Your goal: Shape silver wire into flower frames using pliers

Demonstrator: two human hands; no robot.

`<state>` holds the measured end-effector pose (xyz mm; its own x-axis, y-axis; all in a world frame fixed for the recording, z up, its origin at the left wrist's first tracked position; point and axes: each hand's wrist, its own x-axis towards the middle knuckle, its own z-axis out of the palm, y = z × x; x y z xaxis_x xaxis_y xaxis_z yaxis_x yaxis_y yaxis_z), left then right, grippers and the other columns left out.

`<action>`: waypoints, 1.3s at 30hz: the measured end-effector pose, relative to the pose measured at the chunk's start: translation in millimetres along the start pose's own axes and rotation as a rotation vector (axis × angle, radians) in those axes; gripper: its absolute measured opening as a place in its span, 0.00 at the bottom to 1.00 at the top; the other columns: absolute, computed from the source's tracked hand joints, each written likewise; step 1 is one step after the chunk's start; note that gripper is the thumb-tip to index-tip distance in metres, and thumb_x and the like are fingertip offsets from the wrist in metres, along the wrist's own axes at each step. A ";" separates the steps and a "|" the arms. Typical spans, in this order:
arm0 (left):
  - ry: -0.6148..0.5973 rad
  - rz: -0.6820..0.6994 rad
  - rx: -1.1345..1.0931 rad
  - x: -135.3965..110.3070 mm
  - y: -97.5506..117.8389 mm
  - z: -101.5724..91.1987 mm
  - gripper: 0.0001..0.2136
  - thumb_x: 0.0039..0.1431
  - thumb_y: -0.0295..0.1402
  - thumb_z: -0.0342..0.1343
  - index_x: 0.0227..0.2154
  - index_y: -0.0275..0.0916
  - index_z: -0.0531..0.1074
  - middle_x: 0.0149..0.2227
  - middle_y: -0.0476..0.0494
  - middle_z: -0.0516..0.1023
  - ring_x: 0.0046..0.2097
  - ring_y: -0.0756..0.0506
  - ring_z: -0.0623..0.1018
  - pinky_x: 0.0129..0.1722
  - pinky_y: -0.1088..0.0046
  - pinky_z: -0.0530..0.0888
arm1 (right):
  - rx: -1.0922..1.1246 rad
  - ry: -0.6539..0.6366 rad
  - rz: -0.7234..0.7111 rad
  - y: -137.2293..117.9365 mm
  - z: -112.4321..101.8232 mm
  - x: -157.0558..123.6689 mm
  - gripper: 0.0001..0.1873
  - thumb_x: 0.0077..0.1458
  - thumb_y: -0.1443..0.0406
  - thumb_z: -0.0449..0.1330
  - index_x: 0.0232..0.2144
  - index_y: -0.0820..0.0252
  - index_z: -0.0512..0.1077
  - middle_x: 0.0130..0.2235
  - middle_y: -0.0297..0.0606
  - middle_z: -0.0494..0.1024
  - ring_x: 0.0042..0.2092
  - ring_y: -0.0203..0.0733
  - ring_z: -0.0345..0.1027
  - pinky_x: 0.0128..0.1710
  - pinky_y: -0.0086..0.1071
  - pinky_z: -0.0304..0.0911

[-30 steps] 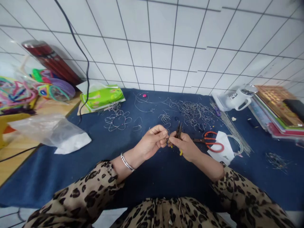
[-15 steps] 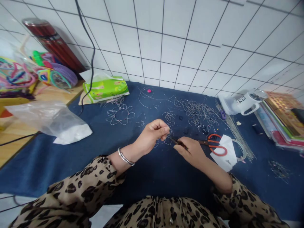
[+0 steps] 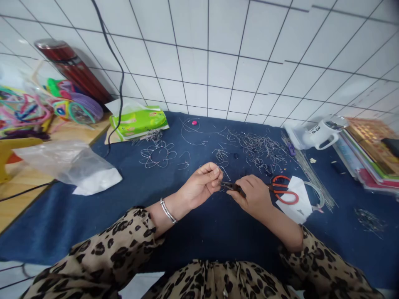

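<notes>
My left hand (image 3: 201, 185) pinches a thin piece of wire (image 3: 222, 167) between thumb and fingers. From the right, my right hand (image 3: 252, 195) is closed around a pair of dark pliers (image 3: 229, 185), whose jaws reach the wire right beside my left fingertips. Whether the jaws are clamped on it I cannot tell. Behind my hands lies a small tangle of wire bits (image 3: 221, 155). To the left a flower-shaped wire form (image 3: 158, 154) rests on the blue cloth (image 3: 140, 228), with a few short bent wires (image 3: 183, 162) next to it.
A large heap of wire scraps (image 3: 262, 149) lies at the back right. Orange-handled scissors (image 3: 286, 197) rest on white paper (image 3: 297, 207) beside straight wires (image 3: 314, 178). A white mug (image 3: 324, 133) and books (image 3: 368, 162) stand right; a green tissue pack (image 3: 140, 122) and plastic bag (image 3: 71, 162) left.
Both hands have stayed together at the wire. My left hand has turned slightly, and the plier jaws now show more plainly beside its fingertips. The camera view has shifted a little.
</notes>
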<state>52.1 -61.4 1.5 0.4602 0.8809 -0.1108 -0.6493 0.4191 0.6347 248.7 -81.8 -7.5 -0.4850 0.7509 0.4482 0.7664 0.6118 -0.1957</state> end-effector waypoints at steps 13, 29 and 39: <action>-0.007 -0.047 -0.063 -0.7 -3.9 3.3 0.05 0.56 0.26 0.56 0.27 0.34 0.65 0.27 0.50 0.68 0.23 0.58 0.64 0.24 0.82 0.63 | -0.144 0.058 -0.061 3.0 -2.6 -1.6 0.15 0.53 0.54 0.57 0.32 0.61 0.68 0.31 0.40 0.71 0.35 0.42 0.60 0.38 0.36 0.54; 0.034 -0.091 -0.037 -3.9 -7.1 5.5 0.08 0.54 0.28 0.58 0.25 0.34 0.64 0.26 0.52 0.66 0.21 0.58 0.61 0.22 0.81 0.60 | -0.346 -0.039 -0.124 1.1 -7.6 -1.6 0.18 0.55 0.50 0.52 0.30 0.58 0.69 0.29 0.39 0.68 0.33 0.42 0.55 0.34 0.37 0.49; 0.030 -0.005 0.062 -1.3 -5.2 1.5 0.08 0.55 0.29 0.57 0.25 0.34 0.64 0.26 0.51 0.68 0.21 0.59 0.59 0.21 0.82 0.58 | -0.281 -0.071 -0.088 -6.6 -3.1 -2.0 0.19 0.57 0.51 0.50 0.25 0.59 0.66 0.26 0.37 0.66 0.30 0.40 0.55 0.31 0.35 0.49</action>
<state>55.9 -65.1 -0.5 0.4446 0.8852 -0.1368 -0.6077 0.4103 0.6800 246.0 -88.1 -4.4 -0.5755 0.7194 0.3890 0.8018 0.5900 0.0951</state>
